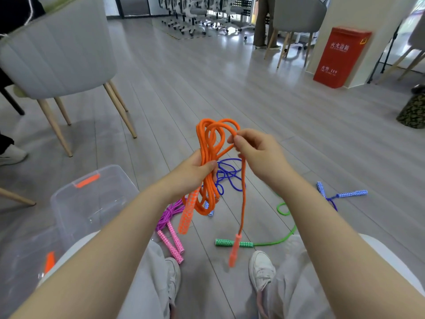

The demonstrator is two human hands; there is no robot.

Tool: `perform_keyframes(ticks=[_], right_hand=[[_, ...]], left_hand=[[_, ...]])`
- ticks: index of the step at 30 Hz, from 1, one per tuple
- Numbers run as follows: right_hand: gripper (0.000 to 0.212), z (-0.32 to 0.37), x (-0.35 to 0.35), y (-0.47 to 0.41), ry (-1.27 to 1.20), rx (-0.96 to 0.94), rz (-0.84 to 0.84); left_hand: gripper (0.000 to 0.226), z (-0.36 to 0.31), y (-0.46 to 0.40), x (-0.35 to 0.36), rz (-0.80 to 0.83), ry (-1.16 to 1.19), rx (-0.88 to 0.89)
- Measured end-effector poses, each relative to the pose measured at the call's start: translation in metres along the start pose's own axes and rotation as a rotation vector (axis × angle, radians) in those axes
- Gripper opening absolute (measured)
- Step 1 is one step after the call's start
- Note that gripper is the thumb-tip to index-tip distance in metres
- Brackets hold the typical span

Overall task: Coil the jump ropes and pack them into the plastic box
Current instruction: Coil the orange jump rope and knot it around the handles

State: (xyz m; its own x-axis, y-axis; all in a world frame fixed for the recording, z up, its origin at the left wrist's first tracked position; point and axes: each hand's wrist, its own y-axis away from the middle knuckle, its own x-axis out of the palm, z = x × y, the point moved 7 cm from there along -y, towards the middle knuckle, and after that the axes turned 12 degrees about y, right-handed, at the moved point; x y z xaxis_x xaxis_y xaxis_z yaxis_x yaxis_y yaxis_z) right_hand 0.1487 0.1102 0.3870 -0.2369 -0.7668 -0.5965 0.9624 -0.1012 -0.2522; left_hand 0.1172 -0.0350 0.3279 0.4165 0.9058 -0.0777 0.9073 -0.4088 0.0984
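Both hands are working the orange rope (208, 157) at frame centre — left hand (193, 171) gripping the bundled loops, right hand (255, 150) pinching the free strand — which looks soft, light and floppy, best held mid-bundle, with the box (69, 199) lower left.

I hold the orange woven jump rope (208, 157) half coiled, one patterned handle dangling; the clear plastic box with orange latches (92, 199) sits open on the floor, purple (227, 173), pink (171, 229) and green (271, 242) ropes lying nearby
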Motion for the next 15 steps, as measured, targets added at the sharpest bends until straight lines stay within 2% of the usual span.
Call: perform_keyframes(ticks=[3,7,10,13,15], right_hand=[[0.021,0.003,-0.003,0.000,-0.091,-0.021,-0.016],[0.009,-0.002,0.002,-0.002,-0.223,0.042,-0.025],[0.005,-0.008,0.003,-0.004,-0.264,0.076,-0.052],[0.004,-0.004,-0.001,-0.003,-0.239,0.044,-0.074],[0.008,-0.009,-0.004,-0.003,-0.220,0.059,-0.146]], left_hand=[[0.019,-0.001,0.002,0.010,0.042,-0.062,0.016],[0.030,-0.008,0.008,0.027,0.129,0.076,0.045],[0.030,-0.008,0.009,0.033,0.181,0.108,0.035],[0.022,-0.008,0.008,0.027,0.141,0.048,0.032],[0.017,-0.010,0.008,0.020,0.085,0.052,0.035]])
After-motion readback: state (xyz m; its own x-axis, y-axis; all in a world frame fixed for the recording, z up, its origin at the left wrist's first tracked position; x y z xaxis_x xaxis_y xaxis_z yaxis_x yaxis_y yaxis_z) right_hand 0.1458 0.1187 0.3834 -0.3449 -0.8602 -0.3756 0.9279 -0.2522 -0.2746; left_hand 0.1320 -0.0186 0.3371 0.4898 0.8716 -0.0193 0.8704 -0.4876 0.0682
